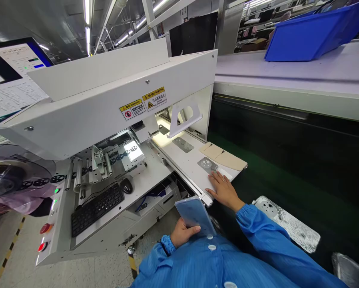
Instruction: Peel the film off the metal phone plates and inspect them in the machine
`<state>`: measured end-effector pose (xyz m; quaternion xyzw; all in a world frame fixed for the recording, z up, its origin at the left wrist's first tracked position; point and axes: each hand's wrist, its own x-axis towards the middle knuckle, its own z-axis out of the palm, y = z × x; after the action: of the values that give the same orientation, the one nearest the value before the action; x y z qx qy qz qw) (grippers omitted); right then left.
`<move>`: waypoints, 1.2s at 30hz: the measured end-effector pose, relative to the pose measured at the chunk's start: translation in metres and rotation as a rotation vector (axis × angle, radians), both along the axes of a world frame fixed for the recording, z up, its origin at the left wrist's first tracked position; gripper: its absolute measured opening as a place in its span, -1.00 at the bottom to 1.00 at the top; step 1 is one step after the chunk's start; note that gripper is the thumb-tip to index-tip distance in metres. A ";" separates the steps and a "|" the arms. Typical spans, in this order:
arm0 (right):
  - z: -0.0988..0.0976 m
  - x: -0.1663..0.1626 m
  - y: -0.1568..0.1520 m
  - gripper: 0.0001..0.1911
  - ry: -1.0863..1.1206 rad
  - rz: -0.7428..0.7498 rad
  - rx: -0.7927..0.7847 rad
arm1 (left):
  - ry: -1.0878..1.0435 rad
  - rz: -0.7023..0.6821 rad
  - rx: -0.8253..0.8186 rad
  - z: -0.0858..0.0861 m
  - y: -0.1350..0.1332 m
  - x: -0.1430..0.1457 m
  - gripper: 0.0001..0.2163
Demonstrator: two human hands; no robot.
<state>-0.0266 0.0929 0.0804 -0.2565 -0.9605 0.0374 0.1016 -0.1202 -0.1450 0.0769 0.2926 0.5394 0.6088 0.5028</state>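
My left hand grips a flat bluish, translucent phone-sized panel with rounded corners, thumb on its face, close to my body. My right hand lies palm down at the front end of the machine's white feed platform. Its fingers are stretched out and touch the near end of a grey phone-back-shaped sheet with round camera holes. Farther up the platform is a similar grey sheet. Beside them sits a beige pad with two small dark pieces on it.
The white machine's hood hangs over the platform. A keyboard and mouse lie to the left, near red buttons. On the dark green belt rests a white-speckled phone-shaped panel. A blue bin stands on the upper shelf.
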 end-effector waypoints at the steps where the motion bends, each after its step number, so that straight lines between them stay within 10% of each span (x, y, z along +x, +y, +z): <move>1: -0.001 -0.003 0.000 -0.36 -0.002 -0.001 0.007 | -0.002 0.014 0.000 -0.003 0.000 0.000 -0.45; 36: -0.015 -0.009 0.021 -0.36 -0.001 0.013 -0.039 | 0.029 0.004 0.008 0.002 -0.006 -0.003 -0.49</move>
<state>-0.0356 0.1139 0.0652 -0.2520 -0.9613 0.0567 0.0960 -0.1232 -0.1510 0.0791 0.3022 0.5451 0.6075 0.4923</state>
